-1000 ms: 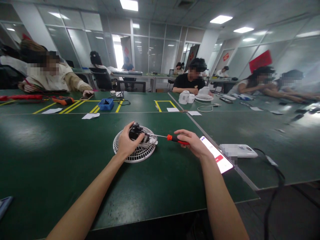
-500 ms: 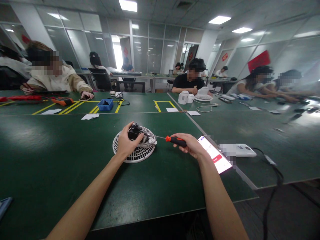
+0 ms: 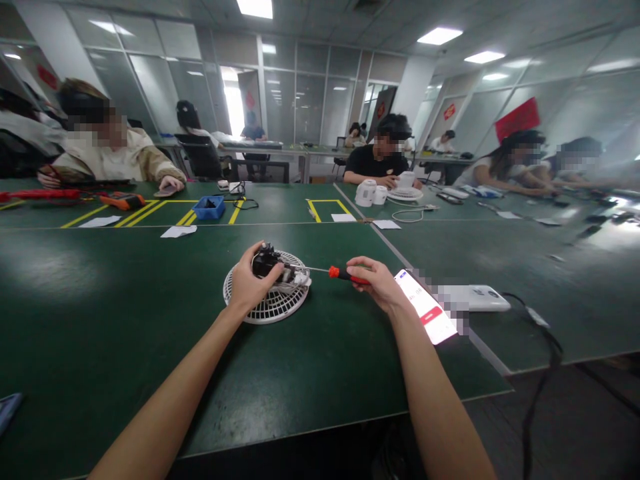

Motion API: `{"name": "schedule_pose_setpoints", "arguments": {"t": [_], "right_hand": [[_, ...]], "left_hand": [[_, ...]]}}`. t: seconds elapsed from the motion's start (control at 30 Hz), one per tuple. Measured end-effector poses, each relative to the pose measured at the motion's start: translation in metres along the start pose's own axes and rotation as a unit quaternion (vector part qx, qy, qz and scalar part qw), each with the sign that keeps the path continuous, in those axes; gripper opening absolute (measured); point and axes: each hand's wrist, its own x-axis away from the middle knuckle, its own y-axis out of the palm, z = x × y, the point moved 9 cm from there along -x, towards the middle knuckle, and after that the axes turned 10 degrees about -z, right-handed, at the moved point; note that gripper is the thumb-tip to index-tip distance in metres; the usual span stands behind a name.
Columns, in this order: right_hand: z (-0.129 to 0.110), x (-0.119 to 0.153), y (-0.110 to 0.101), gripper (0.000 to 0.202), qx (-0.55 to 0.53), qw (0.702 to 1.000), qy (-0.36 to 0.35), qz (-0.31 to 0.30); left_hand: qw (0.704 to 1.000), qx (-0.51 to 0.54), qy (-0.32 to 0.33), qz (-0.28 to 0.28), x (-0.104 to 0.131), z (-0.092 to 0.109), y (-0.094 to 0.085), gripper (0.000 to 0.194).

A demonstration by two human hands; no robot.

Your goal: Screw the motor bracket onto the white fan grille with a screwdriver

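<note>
A round white fan grille [image 3: 273, 312] lies on the green table in front of me. On top of it sits a black motor assembly [image 3: 265, 263] with white parts and wires at its right side. My left hand [image 3: 249, 283] is wrapped around the motor, thumb toward me and fingers over the far side. In my right hand [image 3: 373, 280] is a screwdriver [image 3: 343, 273] with a red and black handle, held level. Its thin shaft points left and the tip reaches the right side of the motor, where the exact contact point is too small to tell.
A lit phone [image 3: 425, 310] lies beside my right forearm, with a white power bank [image 3: 477, 298] and a black cable [image 3: 547, 333] farther right. Across the table are a blue bin [image 3: 209, 207], paper slips and white fan parts [image 3: 367, 192]. Co-workers sit around.
The fingers of my right hand have shifted on the screwdriver handle and opened a little. The left hand keeps its hold on the motor. The view has moved slightly.
</note>
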Motion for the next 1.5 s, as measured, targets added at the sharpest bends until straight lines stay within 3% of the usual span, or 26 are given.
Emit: {"name": "schedule_pose_setpoints", "arguments": {"t": [0.23, 0.47, 0.83, 1.17, 1.23, 1.4, 1.5], "right_hand": [[-0.005, 0.004, 0.002, 0.045, 0.006, 0.999, -0.017, -0.027], [0.012, 0.010, 0.007, 0.032, 0.034, 0.992, 0.114, -0.051], [-0.005, 0.006, -0.005, 0.043, 0.052, 0.998, 0.018, -0.011], [-0.015, 0.004, -0.004, 0.049, 0.036, 0.996, -0.083, -0.021], [-0.013, 0.004, -0.002, 0.044, 0.034, 0.997, -0.069, -0.026], [0.003, 0.007, 0.002, 0.042, 0.047, 0.997, 0.048, -0.037], [-0.003, 0.008, 0.002, 0.042, 0.070, 0.996, 0.027, -0.054]], "left_hand": [[1.000, -0.008, 0.021, -0.009, 0.000, 0.004, 0.001, 0.062], [1.000, -0.012, 0.024, -0.006, -0.001, 0.006, 0.001, 0.061], [1.000, -0.014, 0.014, -0.015, 0.000, 0.012, -0.001, 0.060], [1.000, -0.011, 0.011, -0.021, 0.001, 0.012, 0.000, 0.061], [1.000, -0.010, 0.010, -0.018, 0.001, 0.011, 0.000, 0.061], [1.000, -0.010, 0.019, -0.016, 0.002, 0.012, -0.001, 0.059], [0.999, -0.016, 0.034, -0.019, 0.002, 0.014, -0.001, 0.060]]}}
